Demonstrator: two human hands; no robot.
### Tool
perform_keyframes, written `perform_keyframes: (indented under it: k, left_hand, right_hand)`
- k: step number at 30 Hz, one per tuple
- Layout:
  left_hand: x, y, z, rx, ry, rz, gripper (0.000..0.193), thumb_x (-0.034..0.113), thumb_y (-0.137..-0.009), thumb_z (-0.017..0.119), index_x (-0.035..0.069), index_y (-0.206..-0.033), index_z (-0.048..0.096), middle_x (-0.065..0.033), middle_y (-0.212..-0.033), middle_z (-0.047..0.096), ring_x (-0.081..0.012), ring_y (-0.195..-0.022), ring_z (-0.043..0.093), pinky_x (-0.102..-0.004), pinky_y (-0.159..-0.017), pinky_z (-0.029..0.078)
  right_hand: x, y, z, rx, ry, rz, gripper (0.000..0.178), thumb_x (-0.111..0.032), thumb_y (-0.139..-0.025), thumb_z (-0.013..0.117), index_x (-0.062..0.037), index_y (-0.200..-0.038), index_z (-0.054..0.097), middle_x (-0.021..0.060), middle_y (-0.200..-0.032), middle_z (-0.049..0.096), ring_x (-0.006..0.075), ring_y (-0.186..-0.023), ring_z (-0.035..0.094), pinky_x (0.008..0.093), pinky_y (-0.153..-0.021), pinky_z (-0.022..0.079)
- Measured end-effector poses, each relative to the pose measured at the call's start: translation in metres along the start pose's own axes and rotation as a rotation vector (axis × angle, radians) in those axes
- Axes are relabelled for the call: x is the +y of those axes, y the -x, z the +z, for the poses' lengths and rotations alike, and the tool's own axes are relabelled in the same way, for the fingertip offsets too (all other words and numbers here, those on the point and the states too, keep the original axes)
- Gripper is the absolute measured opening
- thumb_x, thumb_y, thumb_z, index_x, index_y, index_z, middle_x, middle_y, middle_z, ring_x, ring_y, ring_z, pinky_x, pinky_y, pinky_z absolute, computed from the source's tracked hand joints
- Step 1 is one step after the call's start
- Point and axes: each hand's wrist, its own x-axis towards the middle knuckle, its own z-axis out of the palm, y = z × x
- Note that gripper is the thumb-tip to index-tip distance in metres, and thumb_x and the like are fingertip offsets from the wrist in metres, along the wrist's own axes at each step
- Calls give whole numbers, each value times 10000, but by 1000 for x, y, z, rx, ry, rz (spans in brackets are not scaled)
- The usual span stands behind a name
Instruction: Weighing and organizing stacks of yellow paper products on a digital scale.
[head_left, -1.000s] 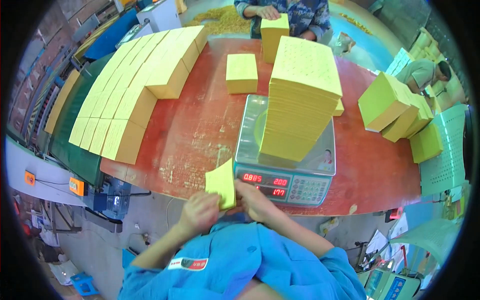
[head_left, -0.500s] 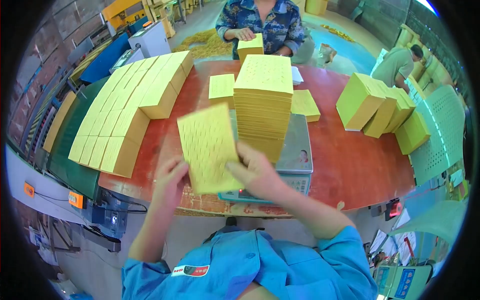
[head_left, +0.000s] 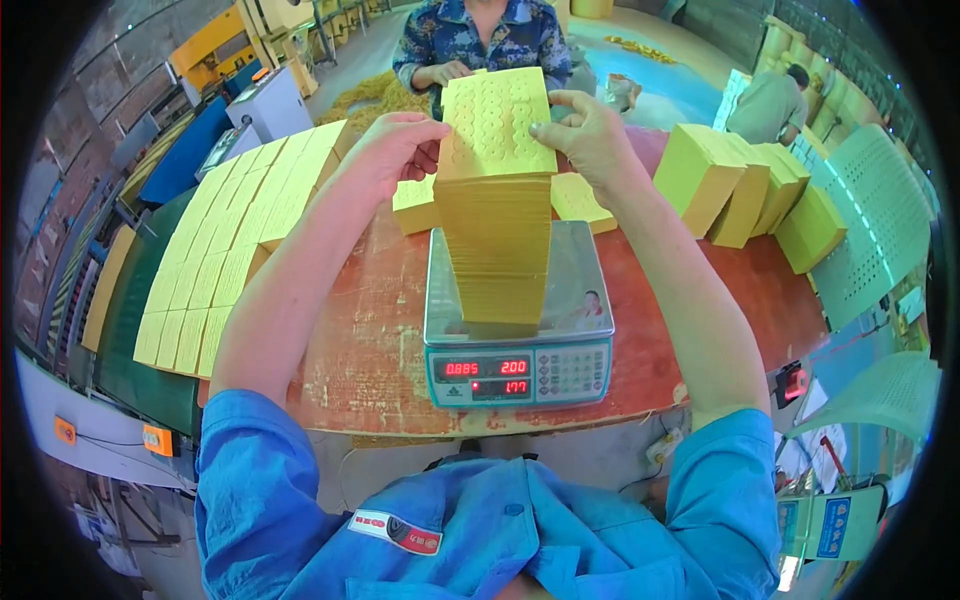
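Before us, our red desk (head_left: 370, 340) carries a digital scale (head_left: 572, 372), on which rises a tall stack of yellow paper (head_left: 495, 245). Our left hand (head_left: 400, 150) and right hand (head_left: 592, 142) grip the topmost sheets (head_left: 495, 125) by opposite side edges, at that stack's summit.

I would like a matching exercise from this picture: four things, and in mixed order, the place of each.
1. Tall stack of yellow sheets
2. Left hand
3. Digital scale
4. Right hand

A. On the red table
B. At the stack's upper right edge
C. On a metal weighing plate
D. At the stack's upper left edge

Pairs: 1-C, 2-D, 3-A, 4-B
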Motion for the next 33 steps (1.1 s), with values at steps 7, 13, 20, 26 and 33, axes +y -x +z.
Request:
perform_keyframes:
  k: [7,13,20,26,33]
  left_hand:
    - [-10,0,-3,0,12,-30,165,229,-846,665,98,-755,621,-23,-682,634,-102,-557,569,-237,-492,411]
    - [-19,6,-2,11,41,-37,116,234,-838,673,144,-777,632,25,-661,626,-56,-514,547,-200,-442,361]
    - [-17,19,13,58,-59,15,179,281,-865,662,170,-747,586,51,-646,580,-39,-489,490,-201,-429,338]
    - [-30,15,30,213,-242,239,256,302,-936,601,104,-776,585,43,-628,525,-43,-511,478,-221,-448,368]
    - [-52,9,24,393,-604,542,334,337,-962,547,33,-848,626,-28,-683,595,-92,-593,553,-251,-516,424]
  right_hand:
    - [10,2,4,11,184,19,575,-190,-757,752,65,-1232,553,76,-793,634,144,-731,612,288,-684,494]
    - [12,8,6,37,346,-86,536,-213,-770,743,37,-1214,579,73,-742,646,158,-735,618,298,-695,486]
    - [17,18,5,86,420,-202,464,-200,-775,733,9,-1168,605,78,-719,639,166,-678,614,312,-666,492]
    - [19,27,7,172,503,-219,368,-185,-793,705,-14,-1110,629,94,-690,615,200,-650,613,334,-638,488]
    - [24,38,8,214,455,-270,275,-155,-840,659,-25,-1082,633,95,-711,624,199,-657,610,332,-626,478]
